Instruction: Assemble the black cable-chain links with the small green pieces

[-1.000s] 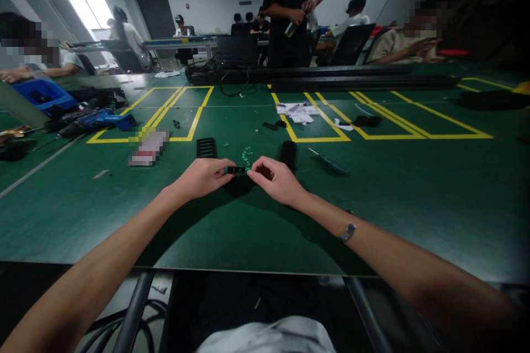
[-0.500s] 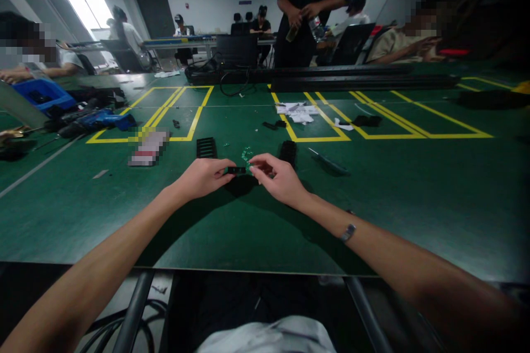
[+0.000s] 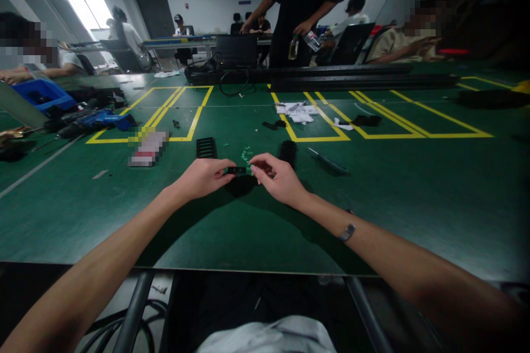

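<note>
Black part [image 3: 237,170] unmoved, left hand [image 3: 202,177] pinching, right hand [image 3: 284,179] edged away

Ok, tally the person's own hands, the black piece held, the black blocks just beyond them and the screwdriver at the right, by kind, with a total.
Hands: 2 (left hand, right hand)
Held black piece: 1
Black blocks: 2 (slotted block, darker block)
Screwdriver: 1
Total: 6
Small green bits: too small to count, left out.
</note>
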The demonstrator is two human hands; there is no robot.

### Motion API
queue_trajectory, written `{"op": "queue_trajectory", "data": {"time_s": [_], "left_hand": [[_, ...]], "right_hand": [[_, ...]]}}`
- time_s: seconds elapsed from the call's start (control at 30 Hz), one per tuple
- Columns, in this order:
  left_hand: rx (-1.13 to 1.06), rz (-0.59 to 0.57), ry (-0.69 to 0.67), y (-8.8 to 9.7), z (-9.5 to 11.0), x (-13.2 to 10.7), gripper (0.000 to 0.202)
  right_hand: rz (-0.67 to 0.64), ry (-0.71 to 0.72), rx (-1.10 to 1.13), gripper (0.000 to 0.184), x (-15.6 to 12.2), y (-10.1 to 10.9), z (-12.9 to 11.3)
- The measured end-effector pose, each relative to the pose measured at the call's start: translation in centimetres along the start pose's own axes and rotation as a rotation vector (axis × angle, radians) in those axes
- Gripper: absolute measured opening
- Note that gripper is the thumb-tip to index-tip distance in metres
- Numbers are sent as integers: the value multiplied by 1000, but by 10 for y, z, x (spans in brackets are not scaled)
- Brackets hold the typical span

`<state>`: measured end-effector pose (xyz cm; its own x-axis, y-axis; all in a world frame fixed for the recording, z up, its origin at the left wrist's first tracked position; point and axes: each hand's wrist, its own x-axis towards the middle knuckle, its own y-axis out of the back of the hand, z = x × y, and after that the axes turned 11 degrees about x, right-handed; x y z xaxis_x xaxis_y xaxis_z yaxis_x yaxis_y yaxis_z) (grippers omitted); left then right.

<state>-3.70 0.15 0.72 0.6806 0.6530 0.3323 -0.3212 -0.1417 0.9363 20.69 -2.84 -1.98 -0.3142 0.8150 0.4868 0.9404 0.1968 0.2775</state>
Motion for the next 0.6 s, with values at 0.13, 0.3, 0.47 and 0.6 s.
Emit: {"op": "queue_trajectory", "data": {"time_s": [0.13,0.3,0.47,0.6], "left_hand": [[7,-5,4,-1,-1,0,26],[11,4,0,-2,-1,0,25],[1,2,-4,-3,-1,0,25],[1,1,-6,-2,1,0,25]], "right_hand": [[0,-18,35,16,0,-1,1],[-14,-24,58,19,0,-1,2],[-17,4,50,21,0,0,3],[-23,9,34,23,1,0,3]]}}
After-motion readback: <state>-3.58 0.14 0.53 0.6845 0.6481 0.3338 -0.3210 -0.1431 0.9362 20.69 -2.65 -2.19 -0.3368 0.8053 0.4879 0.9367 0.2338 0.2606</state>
